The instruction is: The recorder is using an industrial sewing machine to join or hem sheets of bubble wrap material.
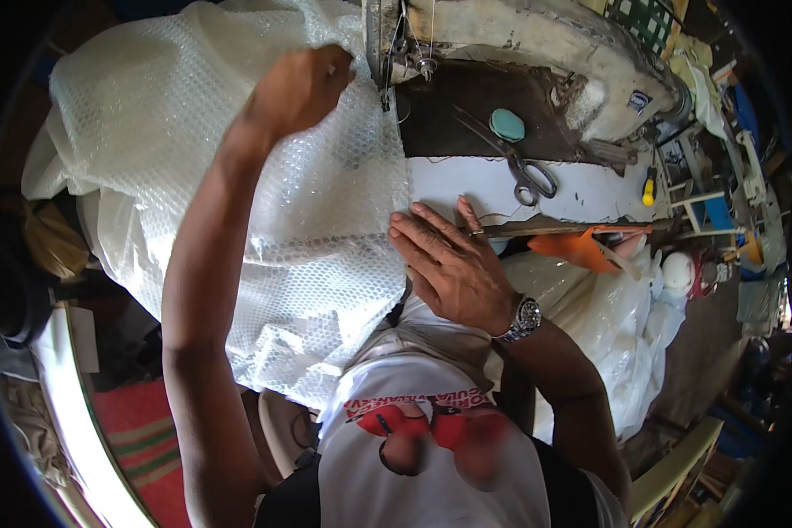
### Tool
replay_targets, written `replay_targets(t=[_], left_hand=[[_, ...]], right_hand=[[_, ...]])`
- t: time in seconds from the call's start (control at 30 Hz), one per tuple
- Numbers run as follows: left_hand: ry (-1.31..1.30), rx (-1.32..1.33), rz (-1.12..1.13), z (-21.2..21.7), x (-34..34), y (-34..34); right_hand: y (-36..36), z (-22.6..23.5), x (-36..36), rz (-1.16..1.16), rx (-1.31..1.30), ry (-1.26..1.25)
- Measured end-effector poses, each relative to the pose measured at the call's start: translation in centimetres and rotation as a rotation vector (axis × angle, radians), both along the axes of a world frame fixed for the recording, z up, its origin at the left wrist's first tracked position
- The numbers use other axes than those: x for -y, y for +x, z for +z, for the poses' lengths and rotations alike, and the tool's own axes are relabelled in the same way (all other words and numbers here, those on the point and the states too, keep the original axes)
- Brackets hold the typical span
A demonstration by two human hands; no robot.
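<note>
A large sheet of clear bubble wrap (pixel 317 202) spreads over the left side and hangs down toward my lap. Its right edge runs along the needle area of an old sewing machine (pixel 537 35). Over the far part of the sheet, just left of the needle, my left hand (pixel 304 92) is closed with its fingers curled; what they hold, if anything, is hidden. My right hand (pixel 453 264) lies flat, fingers stretched, at the sheet's near right edge and the table's front edge. A ring and a metal wristwatch (pixel 525 319) are on that side.
Black-handled scissors (pixel 519 167) and a small turquoise disc (pixel 507 125) lie on the machine table (pixel 466 189). A yellow-handled tool (pixel 649 189) sits at its right end. An orange item (pixel 581 249) hangs below the table edge, above clear plastic sheeting (pixel 607 326).
</note>
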State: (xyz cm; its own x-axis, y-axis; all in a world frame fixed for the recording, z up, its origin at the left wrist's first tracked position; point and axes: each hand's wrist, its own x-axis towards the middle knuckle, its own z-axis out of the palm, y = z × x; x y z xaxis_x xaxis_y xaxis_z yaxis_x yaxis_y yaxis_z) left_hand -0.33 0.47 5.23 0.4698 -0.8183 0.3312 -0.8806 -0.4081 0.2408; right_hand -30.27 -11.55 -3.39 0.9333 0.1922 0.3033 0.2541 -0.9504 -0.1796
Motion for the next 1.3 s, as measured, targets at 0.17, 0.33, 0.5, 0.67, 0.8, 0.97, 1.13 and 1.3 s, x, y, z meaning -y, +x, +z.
replay_targets(t=[0.17,0.33,0.5,0.67,0.8,0.97,1.13,1.3], left_hand=[[0.125,-0.127,-0.039,-4.4,5.4,7.6],[0.015,-0.203,-0.293,-8.4,5.2,9.3],[-0.036,-0.034,-0.103,-8.8,4.1,6.9],[-0.1,0.255,-0.071,-8.4,4.1,4.9],[-0.063,0.259,-0.081,-7.8,4.5,5.6],[-0.114,0.352,-0.119,-7.7,4.5,6.5],[-0.061,0.403,-0.108,-8.2,5.3,8.3],[-0.155,0.447,-0.224,-9.7,6.0,11.6]], right_hand=[[1.1,1.0,1.6,0.125,0.001,0.065],[2.8,1.8,3.1,0.256,-0.077,0.142],[3.3,1.7,3.7,0.312,-0.097,0.154],[4.0,2.4,3.9,0.318,-0.119,0.134],[4.6,3.0,4.1,0.304,-0.159,0.158],[5.5,3.1,4.3,0.303,-0.171,0.157],[6.5,2.9,4.8,0.292,-0.169,0.146],[7.5,2.8,5.1,0.268,-0.191,0.138]])
